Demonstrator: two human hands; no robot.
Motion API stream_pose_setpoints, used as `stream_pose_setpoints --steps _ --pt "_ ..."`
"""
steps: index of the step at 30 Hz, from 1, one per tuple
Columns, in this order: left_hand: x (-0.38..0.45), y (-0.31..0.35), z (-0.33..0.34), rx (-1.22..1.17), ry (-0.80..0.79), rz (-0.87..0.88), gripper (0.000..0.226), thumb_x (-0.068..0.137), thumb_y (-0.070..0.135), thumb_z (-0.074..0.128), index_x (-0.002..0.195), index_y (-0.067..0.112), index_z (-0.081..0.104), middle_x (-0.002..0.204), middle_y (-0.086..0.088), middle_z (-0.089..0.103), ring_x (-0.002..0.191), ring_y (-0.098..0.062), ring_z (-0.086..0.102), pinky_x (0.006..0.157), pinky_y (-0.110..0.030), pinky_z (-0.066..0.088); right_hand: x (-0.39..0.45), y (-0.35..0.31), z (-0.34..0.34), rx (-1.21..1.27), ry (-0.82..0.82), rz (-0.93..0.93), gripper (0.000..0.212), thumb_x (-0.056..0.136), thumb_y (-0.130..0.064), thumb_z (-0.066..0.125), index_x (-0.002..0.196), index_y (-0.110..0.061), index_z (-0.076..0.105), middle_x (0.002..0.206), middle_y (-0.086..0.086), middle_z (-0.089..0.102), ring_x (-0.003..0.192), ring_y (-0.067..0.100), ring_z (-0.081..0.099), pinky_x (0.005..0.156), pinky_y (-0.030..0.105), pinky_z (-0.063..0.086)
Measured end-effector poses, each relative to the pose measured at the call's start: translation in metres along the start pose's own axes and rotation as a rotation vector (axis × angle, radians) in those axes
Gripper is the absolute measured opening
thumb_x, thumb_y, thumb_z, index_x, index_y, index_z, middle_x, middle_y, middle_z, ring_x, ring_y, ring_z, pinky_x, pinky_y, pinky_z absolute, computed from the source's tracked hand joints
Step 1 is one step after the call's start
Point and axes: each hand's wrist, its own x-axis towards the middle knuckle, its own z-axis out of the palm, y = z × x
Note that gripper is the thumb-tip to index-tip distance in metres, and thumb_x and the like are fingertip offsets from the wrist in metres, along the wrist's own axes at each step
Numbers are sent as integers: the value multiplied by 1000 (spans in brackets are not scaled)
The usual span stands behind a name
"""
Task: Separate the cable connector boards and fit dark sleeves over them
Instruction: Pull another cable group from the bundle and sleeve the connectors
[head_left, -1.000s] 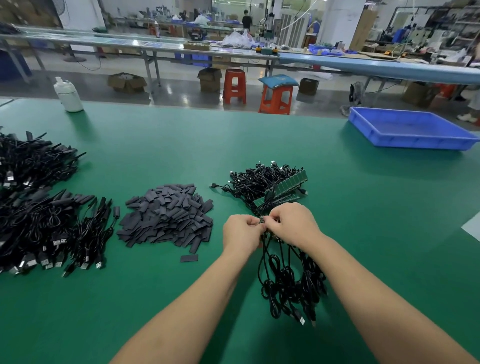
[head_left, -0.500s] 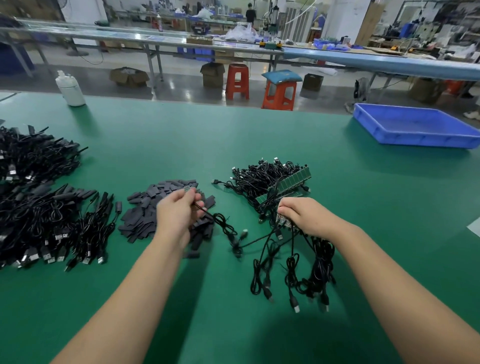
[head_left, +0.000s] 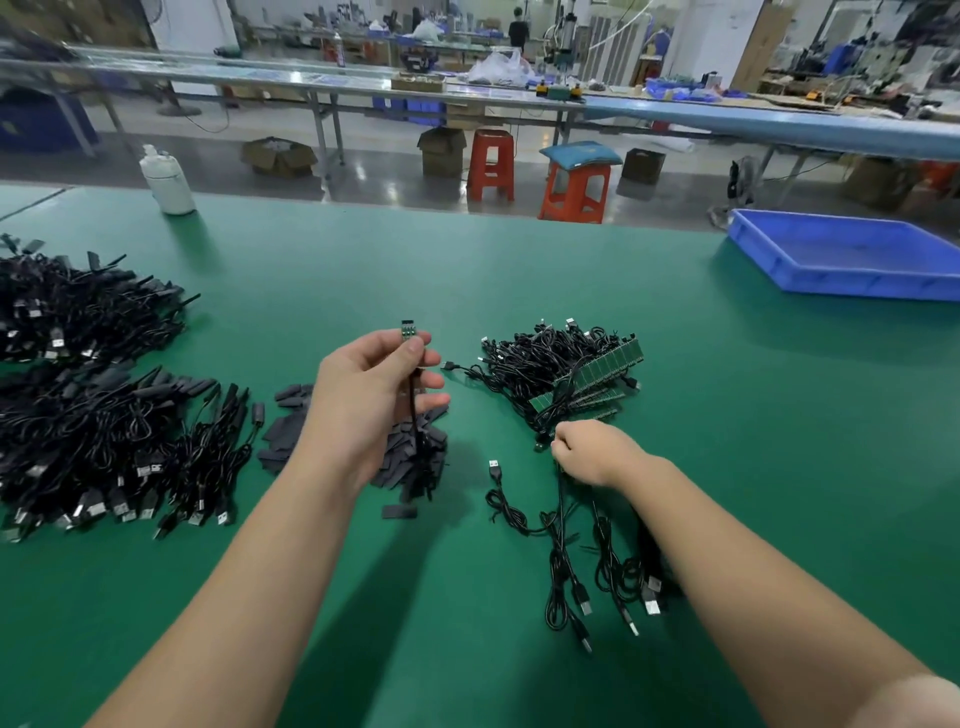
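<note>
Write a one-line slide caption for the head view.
Left hand holds up one separated cable board above the sleeve pile while right hand grips the remaining cables.

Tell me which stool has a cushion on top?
The orange stool on the right. It has a blue cushion on its seat; the red stool left of it is bare.

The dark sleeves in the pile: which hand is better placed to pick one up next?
Probably the right hand. The left hand hovers right over the sleeve pile, but already pinches the separated board. The right only grips the cable bundle beside that pile.
</note>
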Motion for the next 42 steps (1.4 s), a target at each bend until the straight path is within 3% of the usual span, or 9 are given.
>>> stream_pose_setpoints --steps 10,12,15,18,20,24,30,35,42 --pt "-4 -16 -1 207 -142 -61 10 89 13 69 90 3 71 91 -19 72 86 -31 71 80 -33 58 -10 -1 34 -69 560 -5 23 99 -27 53 112 -14 68 114 4 62 104 22 54 92 35 43" --pt "-6 -20 1 423 -206 -13 12 85 21 75 86 9 74 94 -19 71 81 -22 64 85 -33 49 -17 -23 22 241 531 -39 29 104 -29 44 112 -17 69 110 -2 68 106 17 59 91 30 44" --pt "-7 -25 5 531 -279 15 8 84 22 75 84 14 75 92 -17 72 76 -12 57 77 -28 45 -34 -72 5 1145 180 -102 46 107 -42 27 114 -22 68 105 -4 75 106 10 67 98 30 47" --pt "-4 -30 4 516 -258 15 5 86 14 73 81 15 74 82 -4 75 70 -7 63 71 -21 51 -44 -107 7 1465 38 -163 49 106 -48 27 112 -19 66 80 2 72 87 23 69 87 37 51" --pt "1 -37 -2 471 -208 -3 7 86 9 72 80 13 72 76 -2 73 68 -5 67 66 -16 51 -50 -120 13 1503 74 -189 36 105 -40 38 85 -16 57 58 -3 47 55 18 50 62 33 48" --pt "9 -65 -29 480 -208 -65 7 92 15 67 96 15 72 74 3 70 57 -7 58 54 -15 44 -51 -126 26 1500 54 -19 29 105 -29 43 82 -18 57 54 -8 23 45 10 18 42 22 17" --pt "8 -125 -103 1494 -74 -26 16 93 41 61 103 29 65 104 6 60 88 -15 61 77 -30 50 -55 -122 58 1194 -27 204 31 103 -30 45 87 -13 65 63 -4 53 38 7 32 41 22 28" --pt "6 -147 -123 1498 -79 -108 30 88 51 64 109 31 60 108 5 48 90 -20 61 78 -34 52 -56 -126 84 1115 -43 178 26 102 -25 45 91 -18 68 90 -4 75 38 11 38 48 26 44" --pt "11 -150 -115 1393 -75 -115 20 81 50 73 87 36 60 99 7 45 86 -17 57 77 -32 49 -53 -126 93 1097 -8 132 20 100 -23 52 108 -20 70 91 -9 74 38 8 36 41 22 37"
